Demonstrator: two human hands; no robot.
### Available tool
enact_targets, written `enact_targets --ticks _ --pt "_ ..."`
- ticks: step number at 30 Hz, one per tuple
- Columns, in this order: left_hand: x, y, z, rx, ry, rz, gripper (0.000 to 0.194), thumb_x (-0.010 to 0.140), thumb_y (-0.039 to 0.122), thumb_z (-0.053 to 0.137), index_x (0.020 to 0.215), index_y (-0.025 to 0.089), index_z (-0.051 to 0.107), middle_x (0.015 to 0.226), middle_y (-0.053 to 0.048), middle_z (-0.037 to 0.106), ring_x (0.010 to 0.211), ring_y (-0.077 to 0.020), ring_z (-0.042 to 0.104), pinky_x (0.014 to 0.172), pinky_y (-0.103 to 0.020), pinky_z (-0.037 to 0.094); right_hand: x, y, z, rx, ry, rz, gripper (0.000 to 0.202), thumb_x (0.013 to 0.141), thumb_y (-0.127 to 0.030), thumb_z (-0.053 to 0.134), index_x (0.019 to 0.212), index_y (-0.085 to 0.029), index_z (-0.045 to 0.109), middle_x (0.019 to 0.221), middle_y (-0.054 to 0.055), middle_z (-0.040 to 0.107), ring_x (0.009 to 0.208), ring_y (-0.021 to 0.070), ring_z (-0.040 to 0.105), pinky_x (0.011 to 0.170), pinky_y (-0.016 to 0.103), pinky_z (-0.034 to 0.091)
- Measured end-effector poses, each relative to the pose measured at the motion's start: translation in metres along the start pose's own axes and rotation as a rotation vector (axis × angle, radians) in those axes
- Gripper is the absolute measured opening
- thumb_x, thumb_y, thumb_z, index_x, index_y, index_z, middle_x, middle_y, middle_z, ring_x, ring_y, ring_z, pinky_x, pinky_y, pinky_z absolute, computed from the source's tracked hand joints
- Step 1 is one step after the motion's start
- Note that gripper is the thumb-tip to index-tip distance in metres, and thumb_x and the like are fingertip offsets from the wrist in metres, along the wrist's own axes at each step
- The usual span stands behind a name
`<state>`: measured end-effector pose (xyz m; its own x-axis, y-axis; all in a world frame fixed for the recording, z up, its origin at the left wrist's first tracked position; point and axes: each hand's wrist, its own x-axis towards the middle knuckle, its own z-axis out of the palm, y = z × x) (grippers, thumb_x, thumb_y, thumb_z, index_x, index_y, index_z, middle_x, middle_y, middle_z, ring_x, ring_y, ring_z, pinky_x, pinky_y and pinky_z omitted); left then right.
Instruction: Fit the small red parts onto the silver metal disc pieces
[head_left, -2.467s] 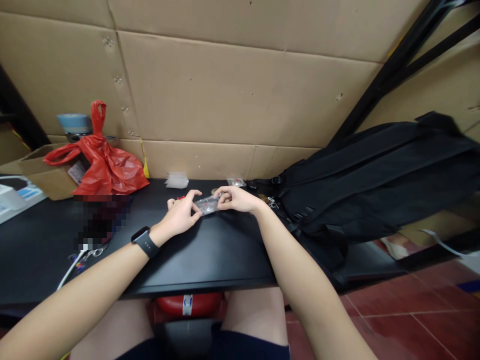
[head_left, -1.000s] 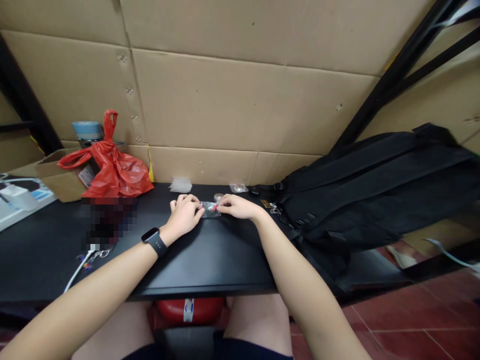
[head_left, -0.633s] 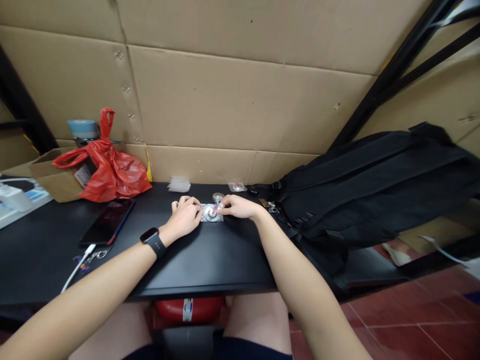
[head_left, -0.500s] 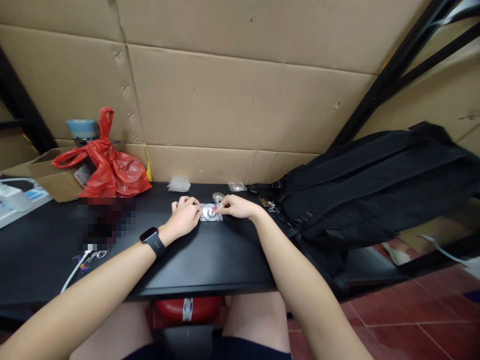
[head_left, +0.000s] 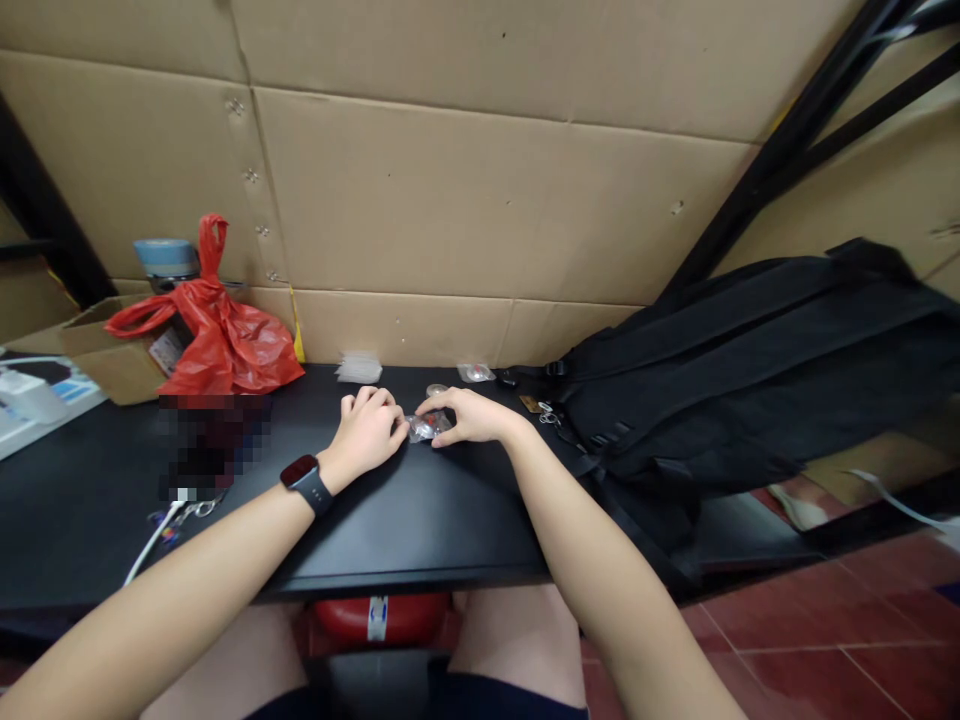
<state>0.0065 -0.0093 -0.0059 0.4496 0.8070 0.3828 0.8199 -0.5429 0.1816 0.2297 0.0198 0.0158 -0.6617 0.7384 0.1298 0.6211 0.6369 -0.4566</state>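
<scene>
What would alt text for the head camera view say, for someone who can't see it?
A person's left hand and right hand flank a small clear packet on a black desk. A red plastic bag sits at the left, a black backpack at the right.

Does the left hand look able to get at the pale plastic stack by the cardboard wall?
Probably yes: the pale plastic stack sits just beyond the left hand, with nothing visible between them, though that hand is at the clear packet.

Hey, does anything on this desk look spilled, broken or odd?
I see nothing spilled or broken. The packet between the left hand and right hand looks crumpled, and a pixelated patch at left hides whatever lies there.
</scene>
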Motion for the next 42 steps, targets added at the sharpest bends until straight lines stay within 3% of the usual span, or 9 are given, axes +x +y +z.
enact_targets --ticks 9,17,22,26,31,37,42 --pt "0.001 -0.004 -0.004 -0.049 -0.007 -0.046 0.021 0.09 0.033 0.055 0.08 0.023 0.071 0.105 -0.006 0.065 0.112 -0.0282 0.048 0.087 -0.045 0.032 0.002 0.001 0.005 0.117 -0.07 0.043 0.06 0.064 -0.027 0.086 0.121 -0.02 0.068 0.102 0.004 0.069 0.09 0.0184 0.064 0.082 0.028 0.049" --pt "0.001 -0.005 -0.004 -0.062 -0.016 -0.053 0.023 0.09 0.034 0.054 0.081 0.023 0.071 0.105 -0.007 0.066 0.112 -0.0275 0.048 0.088 -0.045 0.032 0.007 -0.012 0.007 -0.011 -0.08 0.129 0.043 0.071 -0.032 0.082 0.113 -0.025 0.074 0.09 0.002 0.067 0.083 0.0167 0.061 0.076 0.026 0.043" --pt "0.001 -0.007 -0.002 -0.062 -0.02 -0.056 0.021 0.089 0.034 0.054 0.081 0.024 0.071 0.104 -0.006 0.066 0.111 -0.0275 0.048 0.087 -0.045 0.032 -0.005 0.007 -0.003 -0.061 -0.086 0.267 0.035 0.066 -0.03 0.082 0.1 -0.024 0.075 0.085 0.0 0.066 0.074 0.0152 0.06 0.07 0.025 0.042" --pt "0.001 -0.008 -0.001 -0.075 -0.025 -0.06 0.019 0.088 0.033 0.055 0.08 0.024 0.07 0.103 -0.006 0.066 0.111 -0.0271 0.047 0.088 -0.044 0.031 -0.018 0.035 -0.012 -0.128 -0.024 0.418 0.033 0.066 -0.025 0.081 0.098 -0.025 0.073 0.084 0.0 0.068 0.072 0.0154 0.061 0.069 0.025 0.043" --pt "0.002 -0.008 0.0 -0.085 -0.032 -0.06 0.019 0.088 0.033 0.055 0.081 0.024 0.07 0.103 -0.005 0.065 0.11 -0.0268 0.048 0.088 -0.044 0.031 -0.02 0.062 -0.013 -0.217 0.178 0.506 0.03 0.073 -0.021 0.077 0.101 -0.021 0.068 0.091 0.004 0.07 0.08 0.0172 0.063 0.073 0.025 0.044" --pt "0.001 -0.007 -0.002 -0.092 -0.031 -0.062 0.019 0.088 0.032 0.055 0.081 0.024 0.07 0.104 -0.005 0.066 0.111 -0.0268 0.048 0.086 -0.044 0.031 -0.001 0.079 0.002 -0.324 0.382 0.484 0.021 0.079 -0.024 0.073 0.096 -0.013 0.065 0.09 0.009 0.069 0.084 0.0202 0.062 0.076 0.028 0.044" --pt "0.001 -0.006 -0.006 -0.097 -0.045 -0.076 0.019 0.088 0.032 0.055 0.08 0.024 0.07 0.103 -0.006 0.067 0.111 -0.027 0.048 0.086 -0.043 0.031 0.024 0.08 0.012 -0.357 0.365 0.351 0.016 0.085 -0.017 0.065 0.1 -0.012 0.069 0.101 0.012 0.07 0.097 0.02 0.063 0.088 0.03 0.045"
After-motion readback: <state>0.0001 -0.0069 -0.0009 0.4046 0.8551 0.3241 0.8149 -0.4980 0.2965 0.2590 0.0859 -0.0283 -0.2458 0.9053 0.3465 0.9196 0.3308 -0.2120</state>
